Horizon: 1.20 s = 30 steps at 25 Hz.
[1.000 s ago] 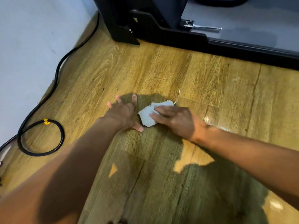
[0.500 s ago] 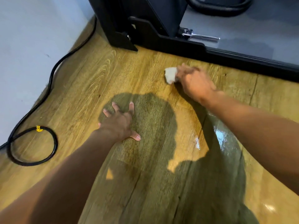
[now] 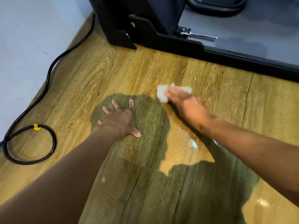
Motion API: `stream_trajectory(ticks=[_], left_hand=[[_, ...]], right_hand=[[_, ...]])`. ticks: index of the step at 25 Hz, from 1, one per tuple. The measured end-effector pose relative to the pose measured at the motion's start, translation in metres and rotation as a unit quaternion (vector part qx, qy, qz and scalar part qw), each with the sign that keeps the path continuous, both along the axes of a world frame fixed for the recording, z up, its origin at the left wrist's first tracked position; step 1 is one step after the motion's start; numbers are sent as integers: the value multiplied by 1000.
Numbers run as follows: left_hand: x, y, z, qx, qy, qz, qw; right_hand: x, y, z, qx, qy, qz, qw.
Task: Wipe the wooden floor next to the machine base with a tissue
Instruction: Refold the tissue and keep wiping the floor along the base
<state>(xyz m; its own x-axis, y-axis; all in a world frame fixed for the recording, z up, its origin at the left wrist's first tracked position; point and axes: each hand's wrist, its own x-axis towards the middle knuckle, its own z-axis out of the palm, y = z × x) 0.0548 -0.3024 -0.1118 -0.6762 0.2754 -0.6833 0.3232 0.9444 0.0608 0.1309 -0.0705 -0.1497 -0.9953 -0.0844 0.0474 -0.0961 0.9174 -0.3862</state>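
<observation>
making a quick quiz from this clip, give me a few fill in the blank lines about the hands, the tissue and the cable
1. The white tissue is pressed to the wooden floor under the ____ hand.
2. The left hand lies flat on the floor with its fingers ____.
3. The black cable by the wall has a ____ tag on its loop.
4. The tissue lies on the near side of the ____ machine base.

Missing words: right; spread; yellow; black
</observation>
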Motion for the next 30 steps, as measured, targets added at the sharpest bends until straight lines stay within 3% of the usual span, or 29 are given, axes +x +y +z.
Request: stream_trajectory(ticks=[3,4,7,8,10,12,13,14,17,19,22,23,24,26,27,28,30], left_hand=[[-1,0,-2,-3,3,3,1000],[-1,0,-2,-6,5,5,1000],[0,0,-3,-9,8,2,1000],[0,0,-3,-11,15,-2,1000],[-1,0,-2,-16,15,2,1000],[-1,2,-1,-22,6,8,1000],[0,2,0,-28,6,7,1000],[1,2,1,-34,8,7,999],[3,7,12,-63,53,-41,996],[6,20,16,-38,69,-96,992],[15,44,14,9,20,-94,995],[19,50,13,5,9,-81,997],[20,55,11,1,4,-71,997],[22,58,9,-6,3,-64,998],[21,57,9,-10,7,-63,998],[20,57,8,-14,9,-66,998],[21,60,7,-25,4,-73,997]], right_hand=[[57,-22,-5,3,-1,166,986],[51,-14,0,12,5,161,987],[37,-16,14,3,-40,13,999],[53,-27,9,-17,-28,25,999],[113,-51,-5,-18,-9,176,984],[134,-45,0,36,18,356,934],[121,-32,6,55,14,387,920],[104,-20,12,67,-4,362,930],[97,-15,19,26,-39,155,987],[143,-31,8,21,-8,221,975],[163,-17,11,45,20,437,898],[142,-6,17,88,27,439,894],[121,5,17,111,8,384,917],[102,9,18,76,-28,190,978],[106,3,14,41,-19,130,990],[116,-4,8,30,-8,126,991],[134,-4,1,29,15,258,966]])
